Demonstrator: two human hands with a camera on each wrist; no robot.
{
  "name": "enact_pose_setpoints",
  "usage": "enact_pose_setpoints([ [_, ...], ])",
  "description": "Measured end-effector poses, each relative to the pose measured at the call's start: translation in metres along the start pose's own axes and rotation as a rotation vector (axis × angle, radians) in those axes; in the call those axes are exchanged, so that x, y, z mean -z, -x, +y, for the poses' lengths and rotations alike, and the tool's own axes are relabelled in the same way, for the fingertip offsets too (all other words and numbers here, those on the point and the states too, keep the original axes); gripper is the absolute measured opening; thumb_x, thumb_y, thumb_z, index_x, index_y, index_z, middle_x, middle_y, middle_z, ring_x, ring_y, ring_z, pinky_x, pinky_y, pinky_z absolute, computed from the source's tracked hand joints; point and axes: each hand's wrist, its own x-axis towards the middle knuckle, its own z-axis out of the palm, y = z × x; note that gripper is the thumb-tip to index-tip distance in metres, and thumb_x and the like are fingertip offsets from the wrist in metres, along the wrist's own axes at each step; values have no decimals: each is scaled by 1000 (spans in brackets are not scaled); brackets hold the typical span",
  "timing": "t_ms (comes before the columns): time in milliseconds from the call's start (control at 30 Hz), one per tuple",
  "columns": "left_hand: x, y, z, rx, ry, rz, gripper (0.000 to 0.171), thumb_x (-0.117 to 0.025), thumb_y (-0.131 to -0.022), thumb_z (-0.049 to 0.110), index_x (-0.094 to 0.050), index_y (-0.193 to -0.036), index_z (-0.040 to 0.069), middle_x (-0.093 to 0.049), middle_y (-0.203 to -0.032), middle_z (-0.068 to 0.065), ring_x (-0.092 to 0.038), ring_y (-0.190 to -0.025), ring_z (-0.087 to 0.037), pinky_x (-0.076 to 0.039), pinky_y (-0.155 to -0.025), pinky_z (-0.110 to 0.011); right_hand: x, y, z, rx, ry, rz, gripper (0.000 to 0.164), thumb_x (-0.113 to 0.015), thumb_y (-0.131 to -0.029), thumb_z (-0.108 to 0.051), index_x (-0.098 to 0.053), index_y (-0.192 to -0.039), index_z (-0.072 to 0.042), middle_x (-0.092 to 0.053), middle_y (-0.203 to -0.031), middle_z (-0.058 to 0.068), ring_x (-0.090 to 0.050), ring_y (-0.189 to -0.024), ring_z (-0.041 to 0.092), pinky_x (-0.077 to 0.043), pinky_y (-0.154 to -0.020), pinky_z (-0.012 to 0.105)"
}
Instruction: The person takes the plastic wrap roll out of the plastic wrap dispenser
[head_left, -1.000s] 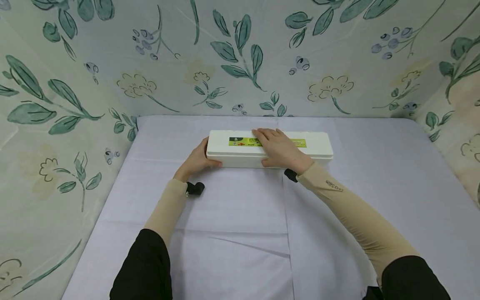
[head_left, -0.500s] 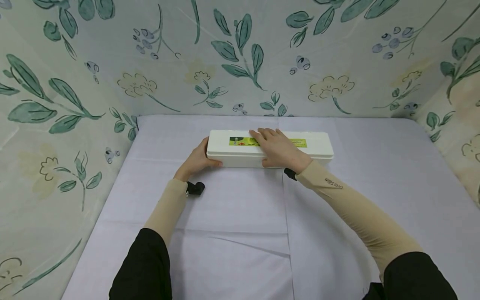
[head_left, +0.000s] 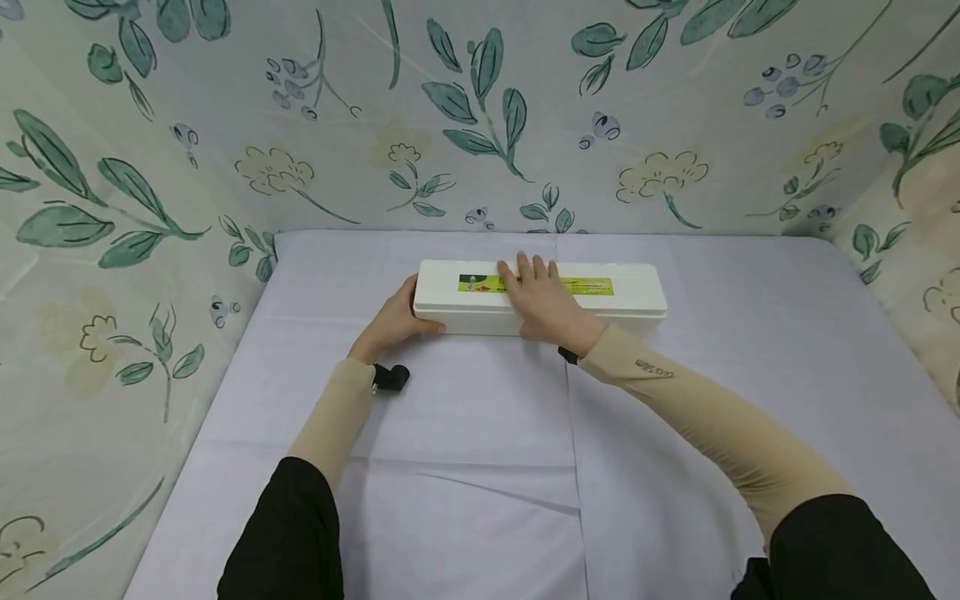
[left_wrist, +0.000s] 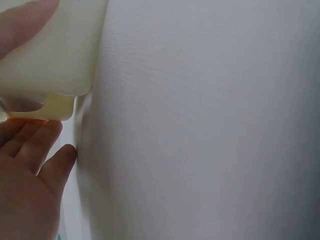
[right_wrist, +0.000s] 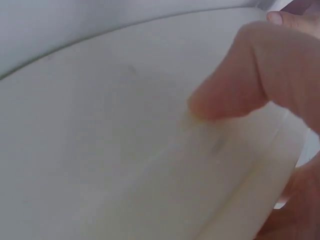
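A long white lidded plastic box [head_left: 630,292] lies crosswise near the back of the table, its lid on. A yellow-green label [head_left: 592,287] runs along the lid, partly covered by my right hand. My left hand [head_left: 396,320] grips the box's left end, thumb on the front wall and fingers at the end. In the left wrist view, those fingers [left_wrist: 42,142] touch a raised rim or handle at that end. My right hand [head_left: 549,305] holds the box near its middle, fingers spread over the lid. In the right wrist view its bent thumb [right_wrist: 230,95] presses the front wall.
A white cloth [head_left: 465,417] with fold creases covers the table. Behind and to both sides hangs a curtain [head_left: 345,125] printed with leaves and flowers. Black wrist cameras [head_left: 392,377] sit below each hand.
My right hand has shifted slightly left along the box, its fingers now more spread and pointing further back. The left hand and the box stay where they were.
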Motion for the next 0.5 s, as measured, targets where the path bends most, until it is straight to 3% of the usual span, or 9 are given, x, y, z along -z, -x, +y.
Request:
enact_pose_setpoints([
  [233, 0, -1, -2, -10, -19, 5, 109, -87, -69, 14, -16, -152, 8, -30, -152, -11, -31, -137, -30, -22, -111, -48, -8, 1, -11, -34, 37, 72, 84, -69, -78, -1, -20, -146, 8, -19, -144, 42, -22, -130, 59, -21, -103, 66],
  [500, -1, -2, -2, -19, -18, 13, 109, -87, -68, 13, -18, -152, 9, -32, -151, -11, -33, -135, -29, -23, -110, -47, -14, 1, -15, -41, 28, 154, 78, -64, -76, 3, -26, -144, 9, -25, -141, 42, -26, -128, 59, -23, -101, 68],
])
